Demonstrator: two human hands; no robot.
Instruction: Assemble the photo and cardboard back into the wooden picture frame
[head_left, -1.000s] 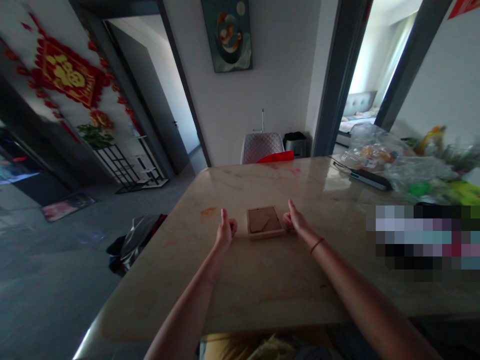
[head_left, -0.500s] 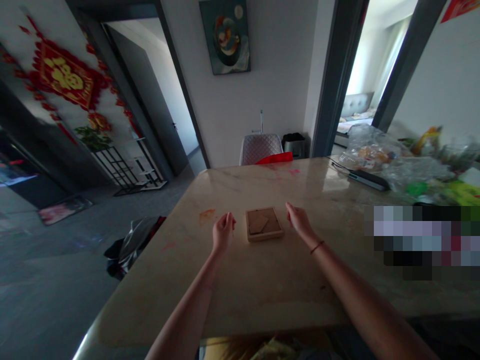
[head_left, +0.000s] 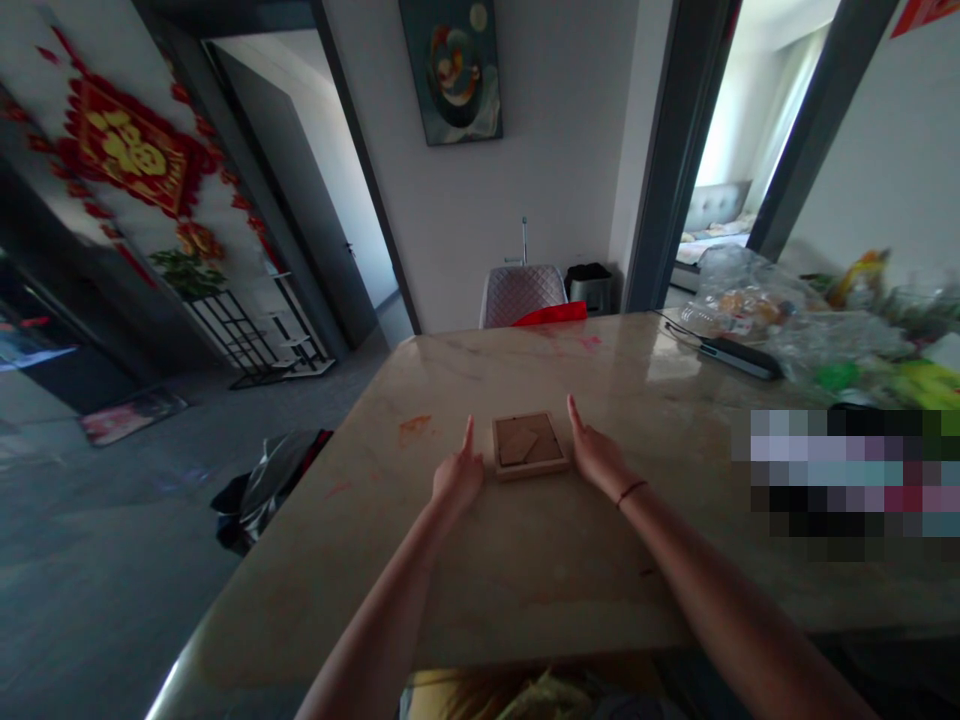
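A light wooden picture frame [head_left: 529, 474] lies on the stone-look table, its brown backing board and small stand flap facing up. To its left is my left hand [head_left: 457, 478], with the index finger stretched out and the other fingers curled in. My right hand [head_left: 596, 455] is on the frame's right side in a like pose, index finger pointing away from me, a thin dark band on the wrist. Neither hand holds anything. Both are close to the frame's sides; whether the right one touches it I cannot tell.
Clear plastic bags and packages [head_left: 832, 340] crowd the table's right side, with a long black device [head_left: 739, 358] and its cable beside them. A quilted chair [head_left: 523, 295] with a red thing on it stands at the far edge. Bare tabletop [head_left: 480, 600] shows near me.
Both hands were closed into fists beside the frame; now their index fingers are extended forward. My left hand has shifted slightly right and nearer to me. The picture frame has stayed put.
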